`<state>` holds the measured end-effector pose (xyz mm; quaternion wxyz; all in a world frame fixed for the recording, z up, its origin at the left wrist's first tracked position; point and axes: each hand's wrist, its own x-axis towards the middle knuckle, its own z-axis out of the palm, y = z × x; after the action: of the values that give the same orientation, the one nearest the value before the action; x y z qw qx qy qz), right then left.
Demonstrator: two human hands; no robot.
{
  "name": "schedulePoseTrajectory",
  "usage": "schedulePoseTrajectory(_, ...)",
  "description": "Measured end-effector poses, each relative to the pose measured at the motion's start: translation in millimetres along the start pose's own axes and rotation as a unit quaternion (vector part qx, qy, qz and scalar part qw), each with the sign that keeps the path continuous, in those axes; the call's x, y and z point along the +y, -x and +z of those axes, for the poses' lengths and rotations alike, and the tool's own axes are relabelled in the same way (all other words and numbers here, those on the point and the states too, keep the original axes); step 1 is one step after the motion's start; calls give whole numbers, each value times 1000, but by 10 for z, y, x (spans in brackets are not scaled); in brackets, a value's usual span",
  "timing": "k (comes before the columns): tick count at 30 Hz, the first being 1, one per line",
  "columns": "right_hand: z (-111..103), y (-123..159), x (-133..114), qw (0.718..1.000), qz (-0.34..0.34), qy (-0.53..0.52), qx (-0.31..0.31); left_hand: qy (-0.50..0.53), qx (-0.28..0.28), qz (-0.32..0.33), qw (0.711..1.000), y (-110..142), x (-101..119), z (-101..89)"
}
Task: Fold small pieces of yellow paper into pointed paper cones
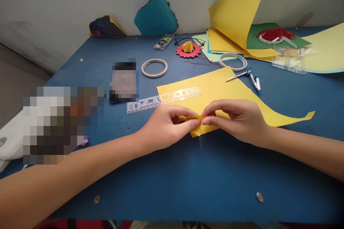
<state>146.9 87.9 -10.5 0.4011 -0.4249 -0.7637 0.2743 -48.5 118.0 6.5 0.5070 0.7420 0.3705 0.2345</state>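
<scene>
My left hand [166, 125] and my right hand [236, 120] meet at the middle of the blue table [188, 179]. Both pinch a small folded yellow paper piece [195, 123] between thumb and fingertips. It lies over the near corner of a larger yellow sheet [228, 89] that is flat on the table. A clear plastic stencil ruler [163, 99] rests across that sheet's left edge, just beyond my left hand.
Two tape rings [154, 68] [232, 61], a blue-handled compass [251, 78], glasses [188, 40], a red and yellow paper flower [188, 49], a clear box [288, 61] and stacked coloured sheets [236, 18] lie farther back. A wall [80, 0] stands behind the table.
</scene>
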Motion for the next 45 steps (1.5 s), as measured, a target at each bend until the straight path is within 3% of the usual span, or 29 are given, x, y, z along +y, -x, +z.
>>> schedulePoseTrajectory(10, -14, -15, -8, 1000, 24, 3, 0, -10, 10, 20, 1000, -9, -16, -4)
schedulePoseTrajectory(17, -2, -17, -20, 1000, -2, -12, 4, -4, 1, 8, 1000, 0, -9, 4)
schedulePoseTrajectory(23, 20, 35, 4, 992, 32, -48, 111, 94, 40, 3, 995, 16, -71, -12)
schedulePoseTrajectory(28, 50, 60, 24, 988, 2, 11, 152, 69, 17, -10, 997, 34, -44, -30)
schedulePoseTrajectory(35, 56, 37, 10, 986, -40, 100, 131, 62, 22, -14, 998, 28, -32, -38)
schedulePoseTrajectory(41, 80, 36, 2, 966, -109, 208, 110, 61, 32, 8, 998, 25, -53, -38)
schedulePoseTrajectory(45, 86, 37, -11, 947, -135, 260, 133, -23, 47, 36, 998, 52, -41, 19)
